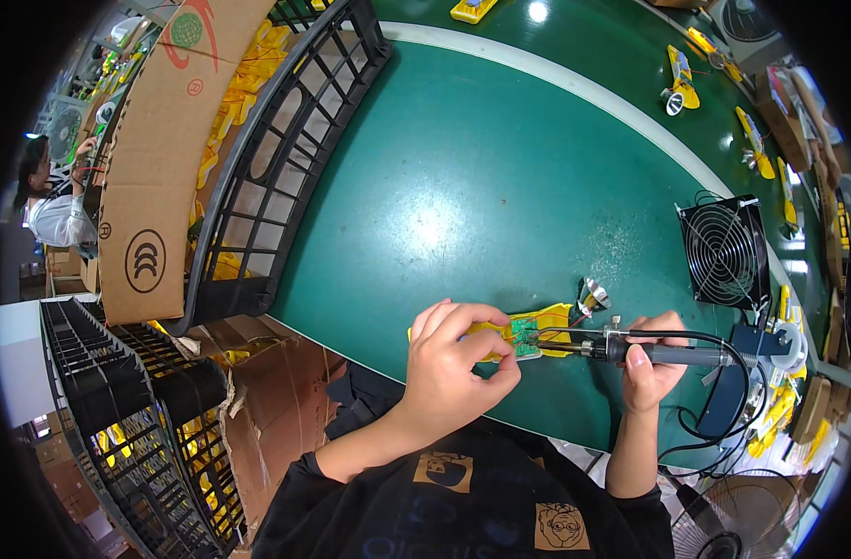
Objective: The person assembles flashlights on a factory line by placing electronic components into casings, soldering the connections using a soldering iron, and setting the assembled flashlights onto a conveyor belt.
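Observation:
A yellow plastic flashlight housing (554, 317) lies near the table's front edge with a green circuit board (523, 337) on it. My left hand (458, 359) is closed around the housing's left part, its thumb and forefinger curled beside the board. The fingers cover much of that end. In my right hand (651, 363) is a soldering iron (682, 355) with a thin feed tube above it. Its tip points left and reaches the board; whether it touches cannot be made out. A silver reflector lamp head (593, 294) sits just behind the housing, with thin wires running near it.
A black crate (286, 158) with yellow parts and cardboard stands at the left. To the right are a black fan (724, 252) and a blue soldering unit (728, 391) with looping cables. Yellow lamp assemblies (684, 79) lie beyond the pale strip. A person (57, 210) sits far left.

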Demonstrator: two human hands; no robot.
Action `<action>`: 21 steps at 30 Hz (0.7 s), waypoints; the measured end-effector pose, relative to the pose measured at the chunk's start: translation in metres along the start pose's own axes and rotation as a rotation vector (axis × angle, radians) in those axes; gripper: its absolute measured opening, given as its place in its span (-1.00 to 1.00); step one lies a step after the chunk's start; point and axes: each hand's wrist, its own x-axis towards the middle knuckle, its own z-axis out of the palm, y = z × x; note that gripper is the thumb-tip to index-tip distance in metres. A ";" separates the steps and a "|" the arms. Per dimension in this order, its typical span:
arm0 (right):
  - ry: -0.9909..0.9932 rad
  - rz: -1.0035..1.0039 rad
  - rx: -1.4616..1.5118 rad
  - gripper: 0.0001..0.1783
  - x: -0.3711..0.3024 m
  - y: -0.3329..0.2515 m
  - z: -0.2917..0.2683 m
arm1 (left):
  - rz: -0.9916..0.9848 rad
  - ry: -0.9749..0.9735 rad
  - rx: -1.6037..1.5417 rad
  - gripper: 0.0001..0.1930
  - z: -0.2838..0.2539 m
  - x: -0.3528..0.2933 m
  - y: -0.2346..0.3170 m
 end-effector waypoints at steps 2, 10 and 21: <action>0.017 -0.026 0.009 -0.84 0.001 -0.001 0.001 | -0.006 -0.008 -0.003 -0.88 0.000 0.000 0.000; 0.013 -0.036 -0.061 -0.73 0.003 0.000 0.005 | -0.020 -0.029 -0.005 -0.89 -0.002 0.001 0.000; 0.032 -0.064 -0.076 -0.72 0.003 -0.001 0.006 | -0.009 -0.013 0.006 -0.89 0.000 0.001 -0.001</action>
